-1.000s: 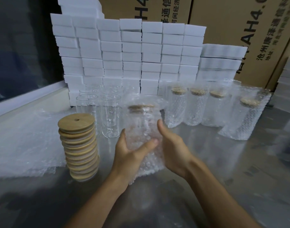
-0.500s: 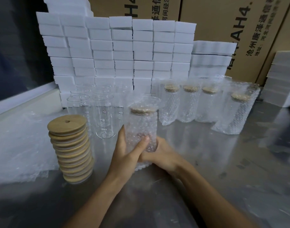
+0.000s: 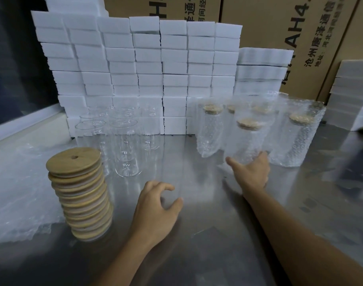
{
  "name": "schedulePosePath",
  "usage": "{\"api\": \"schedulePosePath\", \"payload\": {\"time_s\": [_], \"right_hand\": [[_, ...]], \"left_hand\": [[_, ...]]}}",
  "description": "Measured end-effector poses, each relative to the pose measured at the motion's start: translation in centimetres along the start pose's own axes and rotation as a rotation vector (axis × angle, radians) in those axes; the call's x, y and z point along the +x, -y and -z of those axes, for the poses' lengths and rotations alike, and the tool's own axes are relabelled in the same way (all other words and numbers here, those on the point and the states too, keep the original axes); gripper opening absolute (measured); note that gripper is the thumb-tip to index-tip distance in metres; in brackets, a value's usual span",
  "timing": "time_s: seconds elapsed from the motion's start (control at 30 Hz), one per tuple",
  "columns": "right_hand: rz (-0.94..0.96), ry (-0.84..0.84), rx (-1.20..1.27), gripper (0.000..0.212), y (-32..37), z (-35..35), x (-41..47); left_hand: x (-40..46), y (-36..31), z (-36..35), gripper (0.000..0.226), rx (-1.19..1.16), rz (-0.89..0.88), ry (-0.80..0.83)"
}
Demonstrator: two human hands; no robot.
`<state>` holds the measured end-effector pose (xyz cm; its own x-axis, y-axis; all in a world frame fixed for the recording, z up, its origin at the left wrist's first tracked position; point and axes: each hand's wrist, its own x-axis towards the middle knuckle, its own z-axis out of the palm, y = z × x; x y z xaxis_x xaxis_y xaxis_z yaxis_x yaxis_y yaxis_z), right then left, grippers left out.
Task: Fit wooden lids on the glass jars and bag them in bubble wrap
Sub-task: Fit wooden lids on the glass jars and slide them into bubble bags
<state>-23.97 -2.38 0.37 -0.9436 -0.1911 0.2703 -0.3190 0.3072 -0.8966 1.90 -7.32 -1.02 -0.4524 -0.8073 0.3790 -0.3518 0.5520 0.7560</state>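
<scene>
Bagged jar (image 3: 246, 141): clear glass cylinder capped with a round wooden lid (image 3: 249, 123), sheathed in a dimpled bubble-wrap bag (image 3: 238, 153) whose open mouth rises above the lid. Upright, long axis vertical, lid uppermost, slightly blurred. It stands on the steel tabletop (image 3: 197, 213) at right of centre, in front of four other bagged jars (image 3: 296, 139). Right hand (image 3: 251, 174): fingers spread and straight against the base of the bag, touching it. Left hand (image 3: 156, 209): hovering over bare tabletop, fingers loosely curled, holding nothing. Stack of wooden lids (image 3: 81, 193): at left, top lid showing one small hole. Unwrapped glass jars (image 3: 125, 145): upright behind the stack, mouths up. White foam blocks (image 3: 147, 65): stacked along the back.
</scene>
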Motion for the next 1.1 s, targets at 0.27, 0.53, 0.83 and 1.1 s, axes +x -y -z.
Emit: {"api": "schedulePosePath", "payload": {"time_s": [0.27, 0.53, 0.83, 1.1], "right_hand": [[-0.044, -0.093, 0.086, 0.089, -1.0, 0.1, 5.0], [-0.072, -0.171, -0.067, 0.078, -1.2, 0.0, 5.9], [-0.156, -0.222, 0.066, 0.068, -0.1, 0.0, 3.0], [0.002, 0.1, 0.117, 0.042, 3.7, -4.3, -5.9]], "left_hand": [[0.3, 0.0, -0.1, 0.027, -0.012, -0.009, -0.016], [0.6, 0.0, -0.3, 0.029, 0.029, -0.018, -0.02], [1.5, -0.8, -0.7, 0.014, -0.219, 0.224, -0.316], [2.7, -1.4, -0.8, 0.058, -0.413, 0.315, -0.524]]}}
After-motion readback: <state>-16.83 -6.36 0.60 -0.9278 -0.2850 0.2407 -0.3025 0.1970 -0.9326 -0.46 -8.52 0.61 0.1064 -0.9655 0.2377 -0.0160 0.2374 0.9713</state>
